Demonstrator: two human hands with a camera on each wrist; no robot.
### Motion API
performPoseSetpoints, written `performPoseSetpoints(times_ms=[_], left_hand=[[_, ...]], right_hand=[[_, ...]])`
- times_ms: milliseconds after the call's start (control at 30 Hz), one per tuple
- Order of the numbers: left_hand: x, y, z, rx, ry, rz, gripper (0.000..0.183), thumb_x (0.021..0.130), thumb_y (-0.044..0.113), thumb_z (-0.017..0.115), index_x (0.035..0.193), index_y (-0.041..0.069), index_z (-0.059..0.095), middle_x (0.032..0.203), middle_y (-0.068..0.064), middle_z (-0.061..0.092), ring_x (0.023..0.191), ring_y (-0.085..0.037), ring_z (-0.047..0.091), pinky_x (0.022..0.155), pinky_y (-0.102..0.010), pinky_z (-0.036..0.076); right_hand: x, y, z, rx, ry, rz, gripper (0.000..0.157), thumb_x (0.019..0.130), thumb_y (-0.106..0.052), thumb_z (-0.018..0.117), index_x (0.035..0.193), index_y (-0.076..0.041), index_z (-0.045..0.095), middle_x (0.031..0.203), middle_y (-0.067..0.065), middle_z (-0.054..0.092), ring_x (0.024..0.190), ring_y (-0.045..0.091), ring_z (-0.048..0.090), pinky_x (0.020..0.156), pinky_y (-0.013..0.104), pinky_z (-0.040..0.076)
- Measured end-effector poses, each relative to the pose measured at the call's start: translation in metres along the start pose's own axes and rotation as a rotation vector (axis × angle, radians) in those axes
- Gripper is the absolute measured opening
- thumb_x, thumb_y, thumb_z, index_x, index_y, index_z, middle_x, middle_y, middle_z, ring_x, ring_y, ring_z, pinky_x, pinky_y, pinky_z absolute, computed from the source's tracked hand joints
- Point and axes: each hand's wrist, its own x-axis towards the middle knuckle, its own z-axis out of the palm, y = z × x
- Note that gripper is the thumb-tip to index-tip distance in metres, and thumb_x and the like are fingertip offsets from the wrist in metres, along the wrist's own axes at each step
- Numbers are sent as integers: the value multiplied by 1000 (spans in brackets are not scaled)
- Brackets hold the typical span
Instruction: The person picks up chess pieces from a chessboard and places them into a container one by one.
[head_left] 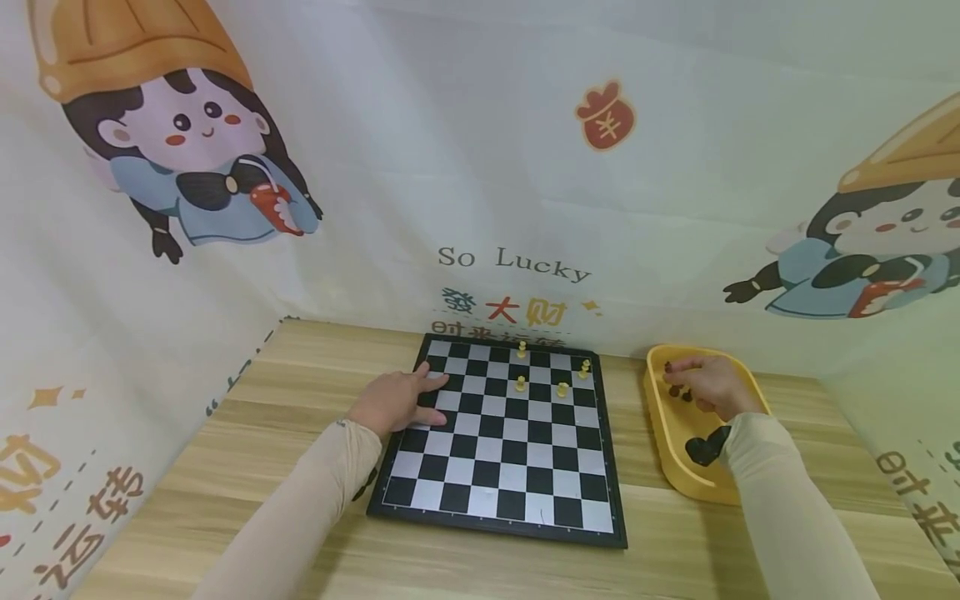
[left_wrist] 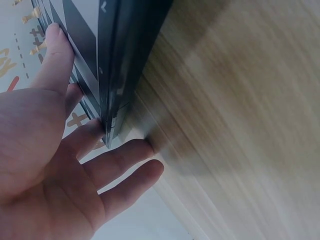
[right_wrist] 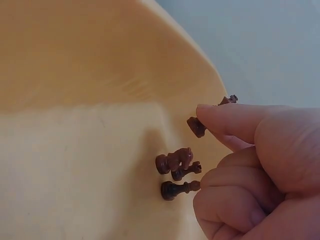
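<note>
My right hand (head_left: 712,385) is over the far part of a yellow tray (head_left: 660,450), pinching a dark brown chess piece (right_wrist: 196,127) between thumb and finger. Much of that piece is hidden by the thumb. Below it, in the right wrist view, a brown knight (right_wrist: 175,161) and other dark pieces, one a slim bishop-like piece (right_wrist: 175,190), lie in the tray. At the left edge of the chessboard (head_left: 498,477), my left hand (head_left: 393,402) rests with fingers spread. Its thumb (left_wrist: 56,50) overlaps the squares in the left wrist view, while other fingers reach past the rim.
Several pale yellow chess pieces stand on the board's far right part, among them a knight (head_left: 562,389) and a pawn (head_left: 521,383). The board and tray sit on a wood-grain table (head_left: 307,375). A printed cloth (head_left: 420,167) hangs close behind the board.
</note>
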Motion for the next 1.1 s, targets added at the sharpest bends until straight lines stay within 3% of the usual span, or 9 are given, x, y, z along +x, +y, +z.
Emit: performPoseSetpoints(times_ms=[333, 467, 700, 1100], left_hand=[[-1, 1, 0, -8, -13, -18, 77, 87, 54, 71, 154, 27, 45, 164, -16, 35, 136, -44, 55, 113, -51, 47], [-1, 1, 1, -7, -11, -9, 77, 87, 54, 70, 154, 26, 46, 164, -16, 35, 135, -44, 56, 112, -50, 48], [-1, 1, 0, -2, -14, -8, 77, 88, 54, 70, 155, 25, 45, 164, -16, 35, 137, -44, 53, 113, -51, 47], [-2, 1, -2, 11, -13, -8, 77, 88, 55, 69, 155, 26, 45, 164, -16, 35, 136, -45, 55, 112, -52, 48]], right_hand=[[2, -4, -3, -52, -13, -19, 46, 103, -23, 58, 138, 6, 53, 82, -9, 67, 43, 4, 31, 45, 24, 33], [0, -5, -2, -53, -10, -4, 46, 102, -23, 59, 137, 6, 52, 83, -8, 65, 44, 4, 31, 46, 24, 34], [-5, -12, 0, -45, 10, -49, 44, 104, -25, 57, 135, 7, 54, 77, -9, 64, 43, 4, 31, 45, 24, 35], [-14, -39, 16, 16, 24, -81, 46, 103, -28, 60, 137, 2, 54, 62, -13, 43, 45, 6, 36, 49, 25, 39]])
